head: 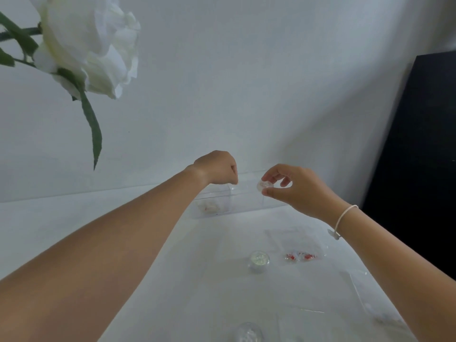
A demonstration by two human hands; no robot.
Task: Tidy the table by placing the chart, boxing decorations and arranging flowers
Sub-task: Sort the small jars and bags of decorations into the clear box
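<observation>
Up at the far edge of the white table (pixel 172 280), one clear plastic box (pixel 237 201) against the wall, long and low, split into compartments; how many in all cannot be told. In its left compartment, a pale cluster of decorations (pixel 209 206), too blurred to count. Above the box's right part, one small clear round piece (pixel 264 185) pinched between thumb and forefinger of the right hand (pixel 293 188), other fingers loosely curled, piece held clear of the box. Round that wrist, one thin white bracelet (pixel 344 217). At the box's top edge near a divider, the left hand (pixel 217 169), fingers curled down into a loose fist; whether anything is gripped there cannot be told.

Nearer on the table, one small round jar (pixel 258 260) of pale glitter, and just to its right one clear packet (pixel 296 248) with red bits inside. At the bottom edge, one more round clear container (pixel 248 332), partly cut off. Further right, more clear packets (pixel 370 299), partly hidden by the right forearm, number unclear.

Top left, close to the camera, one large white flower (pixel 91 43) with green stem and leaves. At right, one dark panel (pixel 414 156) against the wall.
</observation>
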